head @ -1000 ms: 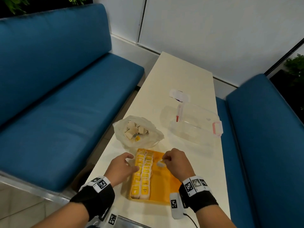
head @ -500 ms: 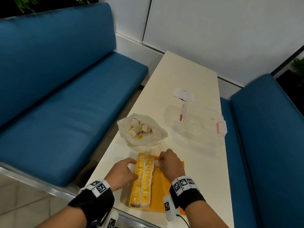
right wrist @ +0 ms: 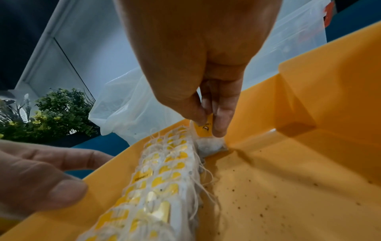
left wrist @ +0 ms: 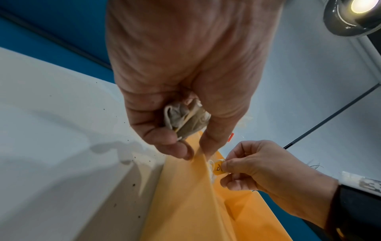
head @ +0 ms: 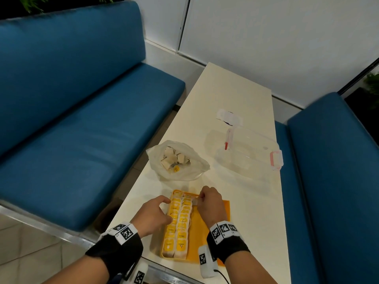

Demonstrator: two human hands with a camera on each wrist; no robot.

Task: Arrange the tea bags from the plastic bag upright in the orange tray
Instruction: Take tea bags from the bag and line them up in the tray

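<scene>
1. Since a second ago, right hand (head: 211,203) moved from mid-tray to the far end of the second row, pinching a tea bag (right wrist: 208,143) by its yellow tag.
2. Left hand (head: 152,216) clutched spare tea bags (left wrist: 185,119) at the orange tray (head: 213,218) rim.
3. Plastic bag (head: 178,158) sat on the counter (head: 231,95) just beyond.

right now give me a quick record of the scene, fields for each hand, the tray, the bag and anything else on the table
left hand: grips a crumpled tea bag, fingertips at the tray's left wall
right hand: pinches the yellow tag of a tea bag at the tray's far end
orange tray: two rows of upright tea bags on its left side, right side bare
plastic bag: open, loose tea bags inside
clear box: beyond the tray, on the right
</scene>
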